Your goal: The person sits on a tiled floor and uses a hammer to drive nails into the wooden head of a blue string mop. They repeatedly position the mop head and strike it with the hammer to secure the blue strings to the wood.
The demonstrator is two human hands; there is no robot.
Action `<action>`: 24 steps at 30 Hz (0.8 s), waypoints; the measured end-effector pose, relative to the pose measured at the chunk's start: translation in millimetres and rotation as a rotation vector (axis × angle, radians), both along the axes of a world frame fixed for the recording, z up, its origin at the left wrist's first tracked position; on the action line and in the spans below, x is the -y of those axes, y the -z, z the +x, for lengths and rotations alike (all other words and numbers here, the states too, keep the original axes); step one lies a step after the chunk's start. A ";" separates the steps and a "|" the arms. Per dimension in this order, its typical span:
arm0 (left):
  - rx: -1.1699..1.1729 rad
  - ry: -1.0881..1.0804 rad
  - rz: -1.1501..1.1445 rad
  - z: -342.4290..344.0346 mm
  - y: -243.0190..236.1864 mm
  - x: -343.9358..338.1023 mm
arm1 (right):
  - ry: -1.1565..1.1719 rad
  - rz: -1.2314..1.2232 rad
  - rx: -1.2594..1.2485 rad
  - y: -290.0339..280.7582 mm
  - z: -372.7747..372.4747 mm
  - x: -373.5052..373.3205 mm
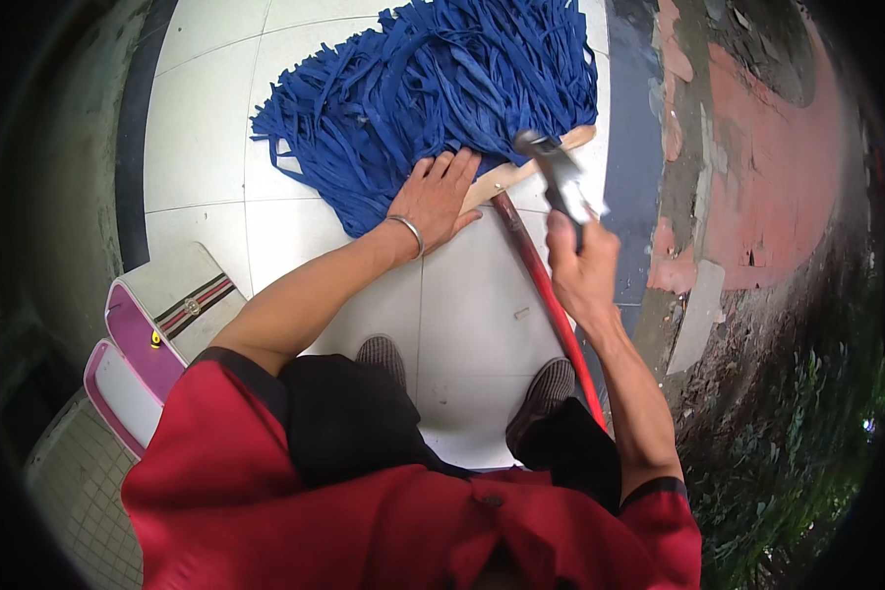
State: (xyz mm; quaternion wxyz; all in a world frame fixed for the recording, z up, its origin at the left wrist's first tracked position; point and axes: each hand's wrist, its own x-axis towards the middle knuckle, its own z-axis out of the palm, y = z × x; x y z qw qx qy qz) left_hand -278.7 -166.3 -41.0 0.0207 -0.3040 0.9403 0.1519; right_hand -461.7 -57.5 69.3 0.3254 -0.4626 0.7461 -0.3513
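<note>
Left hand (437, 200) lies palm-down across a wooden bar (516, 176), fingers slightly apart; right hand (586, 270) clamps a hammer (563, 181).

My hammer (562, 179): shiny metal, blurred. Mop strips (418, 98): matt blue cloth. Mop bar (501, 181): smooth, pale wood. Mop handle (549, 285): glossy red, duller toward the bar. My bracelet (414, 233): polished metal. Floor tiles (467, 295): smooth, glossy.
</note>
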 end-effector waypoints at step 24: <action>-0.015 0.007 0.021 -0.5 1.7 -2.8 | -0.205 0.144 -0.094 16.3 -12.8 -8.0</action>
